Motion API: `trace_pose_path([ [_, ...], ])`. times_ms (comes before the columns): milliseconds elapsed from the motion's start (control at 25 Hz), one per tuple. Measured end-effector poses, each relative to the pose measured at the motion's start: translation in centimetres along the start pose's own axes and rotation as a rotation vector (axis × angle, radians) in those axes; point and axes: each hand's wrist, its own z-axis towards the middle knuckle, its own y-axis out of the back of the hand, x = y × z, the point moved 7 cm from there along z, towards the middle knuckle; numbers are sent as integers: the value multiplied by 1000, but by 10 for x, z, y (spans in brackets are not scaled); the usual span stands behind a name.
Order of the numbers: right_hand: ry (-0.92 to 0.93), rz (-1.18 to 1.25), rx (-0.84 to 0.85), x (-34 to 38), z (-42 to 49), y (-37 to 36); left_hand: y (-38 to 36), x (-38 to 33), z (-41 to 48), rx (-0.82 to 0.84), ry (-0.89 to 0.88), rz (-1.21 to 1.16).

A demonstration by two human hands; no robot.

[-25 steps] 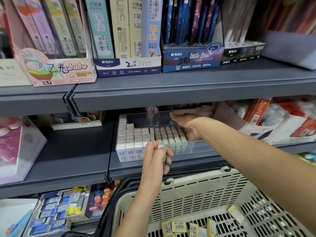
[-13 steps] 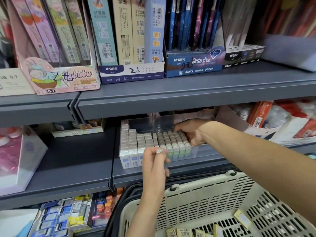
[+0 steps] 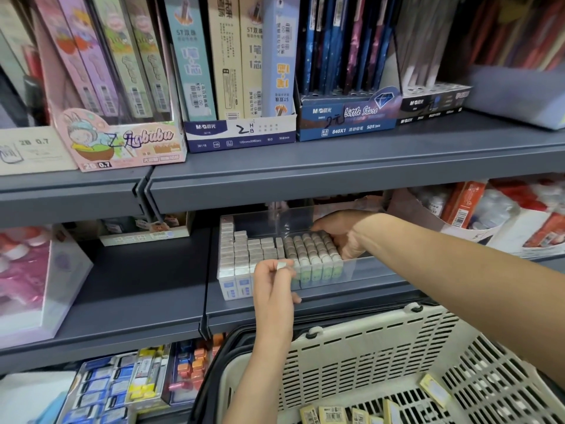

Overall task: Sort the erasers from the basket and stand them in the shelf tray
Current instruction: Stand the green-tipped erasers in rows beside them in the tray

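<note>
- Cream slotted basket [image 3: 367, 325] sits below both wrists; loose erasers [image 3: 333, 413] lie flat on its floor, barcodes up.
- Display boxes stand above the fingers: white box [image 3: 241, 133] reads "M&G", hand-marked "2 HB"; blue box [image 3: 348, 120] reads "Little Stars", "840X1"; pink box [image 3: 122, 145] reads "2B 0.7".
- Clear shelf tray [image 3: 376, 270] is just beyond the left fingertips; standing erasers [image 3: 308, 249] fill it in rows, long axis vertical, ends up.
- The right hand [image 3: 342, 237] is inside the tray, fingers laid against the rightmost row, gripping nothing.
- The left hand [image 3: 275, 286] pinches one eraser [image 3: 281, 265] at the tray front: pale end up, body hidden in the fingers.
- Versus 1 s ago: the eraser's green sleeve no longer shows; the right hand is unmoved.
</note>
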Motion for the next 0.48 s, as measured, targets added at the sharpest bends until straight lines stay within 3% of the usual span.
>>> trace_pose_path([
  [320, 148, -259, -45, 4, -48, 6, -17, -3, -7, 172, -51, 55],
  [480, 436, -647, -273, 8, -74, 16, -24, -2, -12, 231, -67, 93],
])
